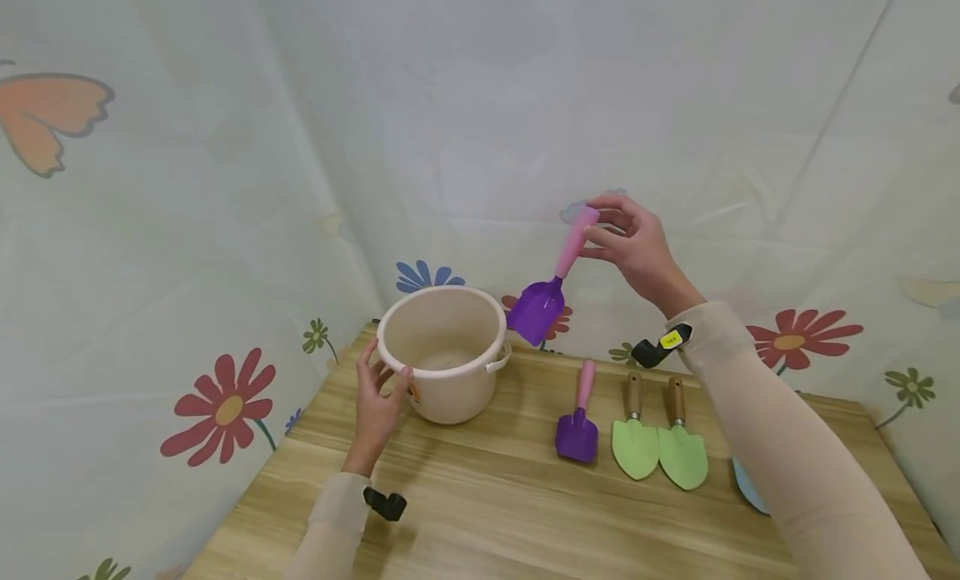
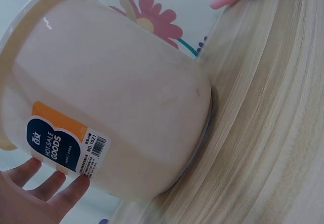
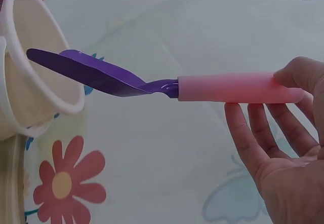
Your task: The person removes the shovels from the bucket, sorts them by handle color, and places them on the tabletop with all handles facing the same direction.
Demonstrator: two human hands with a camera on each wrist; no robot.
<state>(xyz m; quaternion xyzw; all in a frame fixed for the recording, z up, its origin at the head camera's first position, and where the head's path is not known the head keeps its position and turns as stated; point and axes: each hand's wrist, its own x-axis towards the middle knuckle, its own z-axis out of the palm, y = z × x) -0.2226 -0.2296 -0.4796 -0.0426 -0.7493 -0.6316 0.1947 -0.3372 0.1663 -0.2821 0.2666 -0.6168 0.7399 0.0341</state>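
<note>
My right hand (image 1: pixel 633 242) pinches the pink handle of a purple toy shovel (image 1: pixel 538 311) between thumb and fingers. The shovel is in the air, blade tilted down and left, just beside the rim of a cream bucket (image 1: pixel 480 384). In the right wrist view, the shovel's pink handle (image 3: pixel 223 88) lies across the fingertips and the thumb presses from above. My left hand (image 1: pixel 381 409) holds the bucket's near left side, thumb at the rim. The left wrist view shows its fingers touching the bucket (image 2: pixel 121 82) by a printed label (image 2: pixel 66 140). No contents show inside the bucket.
On the wooden table (image 1: pixel 480 497) lie a second purple shovel (image 1: pixel 577 437) with a pink handle and two green trowels, one left (image 1: pixel 635 448) and one right (image 1: pixel 682 457). A light blue piece (image 1: pixel 748 487) is partly hidden by the right sleeve. A flowered sheet (image 1: pixel 480 130) hangs behind.
</note>
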